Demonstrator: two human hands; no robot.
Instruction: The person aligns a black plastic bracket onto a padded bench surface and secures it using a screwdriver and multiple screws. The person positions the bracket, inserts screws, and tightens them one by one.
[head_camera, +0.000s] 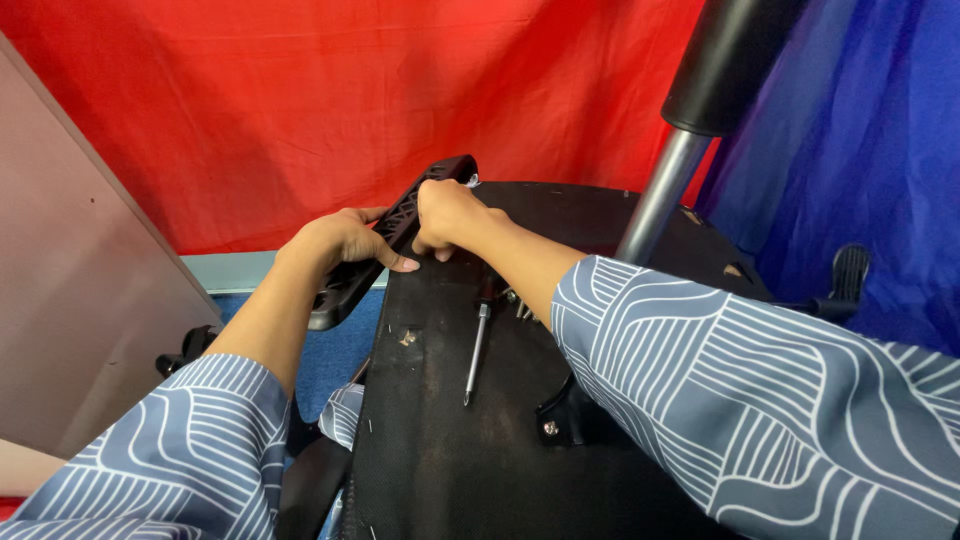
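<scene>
A long black plastic armrest part (345, 290) with a ribbed underside lies against the left edge of an upturned black chair seat (450, 440). My left hand (335, 240) grips the armrest's middle from the left. My right hand (448, 215) closes on its upper end, with the fingers curled over the part where it meets the seat. A screwdriver (476, 350) with a silver shaft lies loose on the seat just below my right forearm. Several small screws (520, 308) sit beside it, partly hidden by my sleeve.
The chair's chrome gas column (660, 200) with a black sleeve rises at the upper right. A black bracket (562, 415) is bolted on the seat under my right arm. A caster wheel (850, 275) shows at right. Red and blue cloth hang behind; a grey panel stands at left.
</scene>
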